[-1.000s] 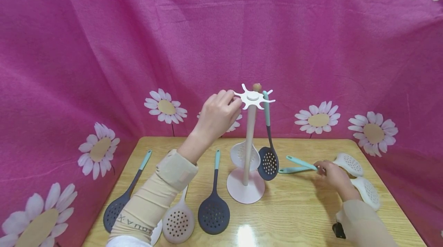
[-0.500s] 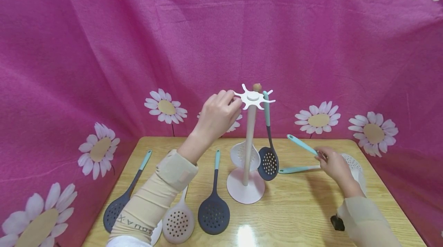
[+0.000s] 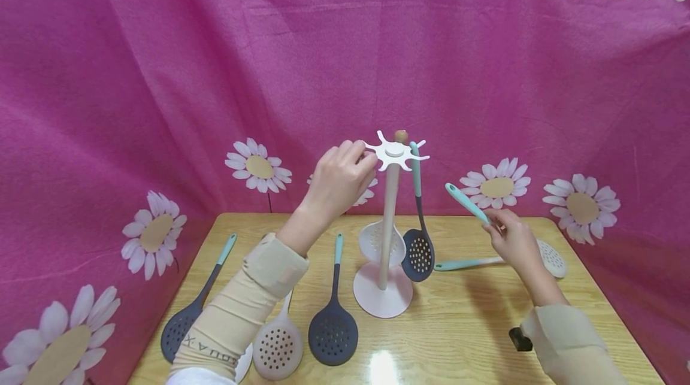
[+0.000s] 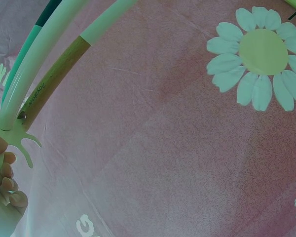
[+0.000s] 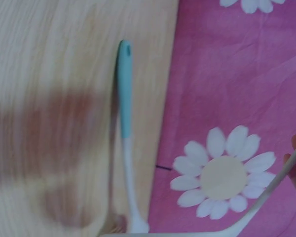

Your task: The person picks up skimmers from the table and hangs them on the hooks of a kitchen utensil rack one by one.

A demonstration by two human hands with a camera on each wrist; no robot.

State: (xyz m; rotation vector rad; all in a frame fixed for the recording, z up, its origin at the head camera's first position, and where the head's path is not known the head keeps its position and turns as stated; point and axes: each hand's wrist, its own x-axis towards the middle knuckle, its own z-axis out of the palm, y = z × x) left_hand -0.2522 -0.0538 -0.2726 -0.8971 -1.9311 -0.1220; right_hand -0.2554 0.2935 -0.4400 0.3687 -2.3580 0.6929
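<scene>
A white utensil rack (image 3: 387,211), with a round base and a hooked top, stands mid-table. My left hand (image 3: 341,178) pinches one hook of that top; the left wrist view shows its fingers (image 4: 9,185) at the hook. On the rack hang a dark skimmer (image 3: 418,253) with a mint handle and a white-headed utensil (image 3: 372,241) with a wooden handle. Off the table, my right hand (image 3: 514,241) grips a white-shafted utensil (image 3: 466,202) by the shaft, its mint handle pointing up and left. Its head is hidden behind the hand and forearm.
Below the right hand lies a white skimmer (image 3: 552,259) with a mint handle. On the left side lie a dark skimmer (image 3: 333,334), a pale skimmer (image 3: 277,348) and another dark one (image 3: 180,331), partly behind the left sleeve. A pink curtain (image 3: 302,73) encloses the wooden table (image 3: 447,325).
My right hand has lifted one of the two mint-handled white utensils up off the table at the right. The other stays lying there. The left hand and the rack have not moved.
</scene>
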